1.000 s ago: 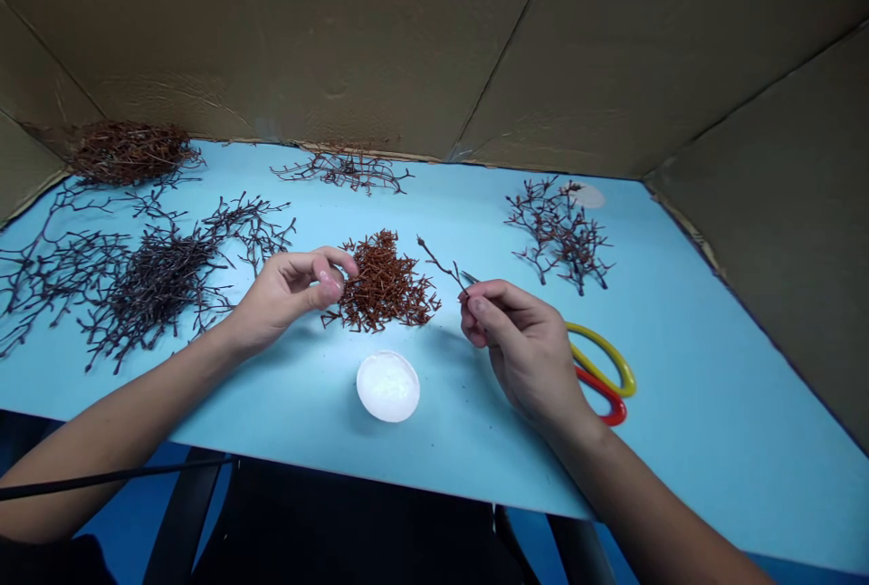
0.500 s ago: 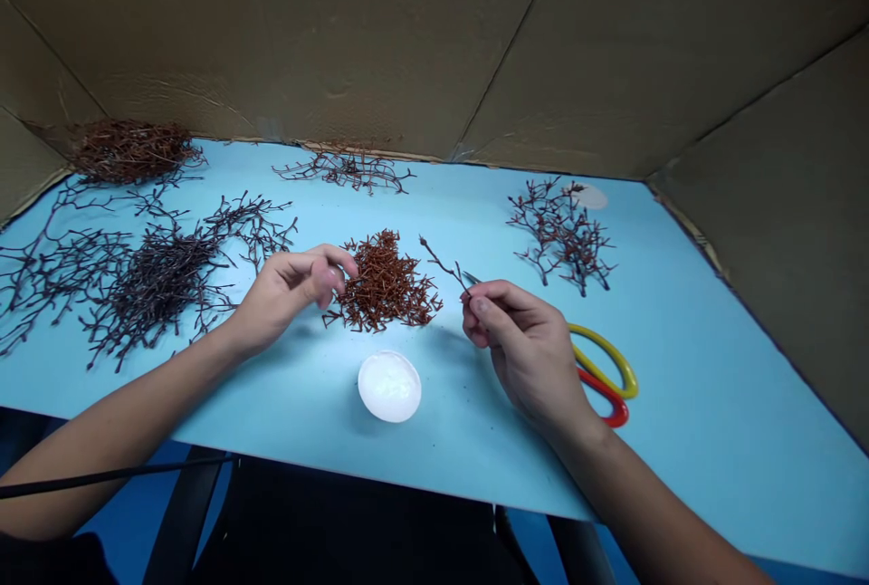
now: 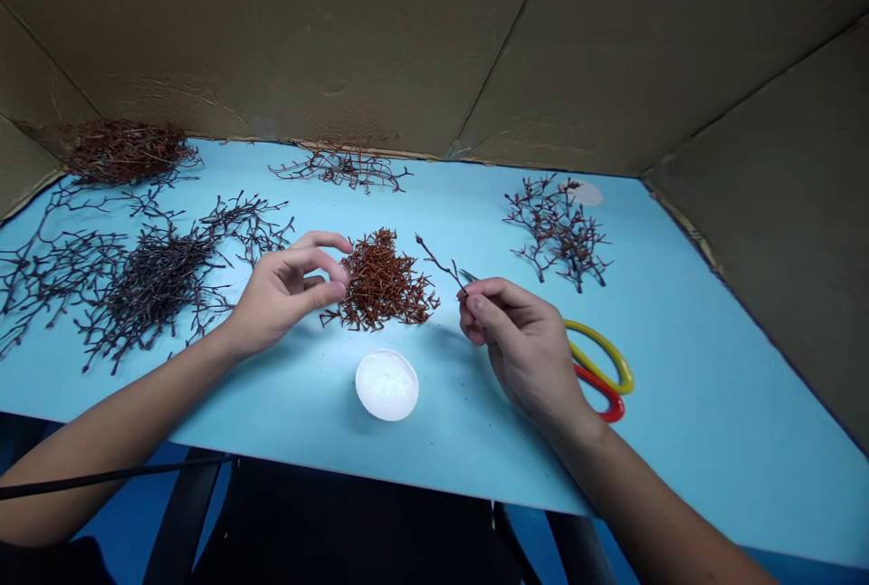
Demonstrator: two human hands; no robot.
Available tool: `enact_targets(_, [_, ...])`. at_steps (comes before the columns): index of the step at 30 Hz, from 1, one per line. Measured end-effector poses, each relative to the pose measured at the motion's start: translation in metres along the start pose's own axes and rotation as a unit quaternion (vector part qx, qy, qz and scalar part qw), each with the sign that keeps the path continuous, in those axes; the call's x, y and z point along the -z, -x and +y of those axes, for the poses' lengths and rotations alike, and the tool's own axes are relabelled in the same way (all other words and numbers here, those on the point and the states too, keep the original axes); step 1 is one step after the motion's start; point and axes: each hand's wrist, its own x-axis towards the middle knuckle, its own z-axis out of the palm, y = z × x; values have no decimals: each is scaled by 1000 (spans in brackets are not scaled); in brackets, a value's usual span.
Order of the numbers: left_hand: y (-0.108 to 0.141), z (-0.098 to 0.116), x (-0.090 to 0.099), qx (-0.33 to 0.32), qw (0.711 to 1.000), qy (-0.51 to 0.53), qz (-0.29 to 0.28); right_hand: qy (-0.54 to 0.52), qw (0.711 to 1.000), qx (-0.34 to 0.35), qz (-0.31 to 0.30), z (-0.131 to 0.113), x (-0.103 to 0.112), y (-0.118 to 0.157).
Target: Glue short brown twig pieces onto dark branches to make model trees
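- Pinching one thin, dark brown, knobbly branched twig near its lower end, the right hand is closed between thumb and fingers; the twig slants up and away above the middle of the pale blue flat desk.
- Curving its thumb and fingers beside one heap of short, rust-brown stick pieces, the left hand is at the heap's left side; whether its fingertips touch the heap or hold anything, I cannot tell. The pieces are too many to count.
- One small, round white dish with a glossy pale surface inside sits nearer the near edge, between the hands.
- One pair of scissors with one yellow and one red loop handle lies partly hidden by the right hand; a grey blade tip shows just past the fingers.
- Four more heaps make five altogether: one of blackish-brown branched twigs sprawling toward the left edge, one of fine reddish-brown stems at the far left corner, one loose, thin brown tangle along the far edge, and one of dark reddish-brown twigs toward the far right corner.
- One flat white disc lies just beside that last heap, partly covered by it.
- Brown cardboard walls stand along the far edge and both side edges.
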Motion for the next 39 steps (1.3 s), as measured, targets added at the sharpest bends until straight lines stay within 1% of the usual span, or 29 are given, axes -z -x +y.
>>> enact_targets(3, [0,1,-2,10,1000,24,-8,3,1000,-1,-1,0,0,0])
enact_targets(5, [0,-1,-1,4,1000,15,-9,3,1000,-1,-1,0,0,0])
enact_targets(9, [-1,-5,0,-5,1000,-6,17,4,1000,3,0,1,1,0])
enact_targets(11, [-2,-3,1,0,1000,-4,16,0,1000,5,1,0,0,1])
enact_targets(13, [-2,1,5,8,1000,-22,-15,-7,1000,2,0,-1,0,1])
enact_targets(15, [-3,8,13,8,994,-88,-70,-18,1000,-6,-2,-2,0,0])
enact_targets(17, [-4,16,23,6,972,-185,-143,-30,999,-13,-3,-2,0,0])
enact_targets(19, [-5,23,33,16,935,-275,-222,-36,999,-16,-2,-3,0,0])
enact_targets(21, [-7,27,40,34,902,-335,-271,-34,999,-17,-3,-3,0,0])
enact_targets(24, [-8,25,40,57,871,-389,-295,-31,999,-18,-4,-3,0,1])
enact_targets(27, [-9,16,34,62,858,-418,-292,-28,999,-16,-9,-3,1,1])
enact_targets(30, [-10,9,31,60,861,-414,-289,-21,1000,-17,-14,-3,2,1])
enact_targets(33, [-9,11,31,50,878,-388,-276,-16,1000,-18,-14,-4,2,1])
enact_targets(34, [-8,12,32,46,888,-372,-265,-16,1000,-18,-15,-5,2,1])
enact_targets(36, [-6,16,31,36,919,-318,-230,-18,1000,-15,-15,-5,1,0])
enact_targets(39, [-6,17,23,9,972,-181,-152,-31,999,-12,-16,-6,-3,-2])
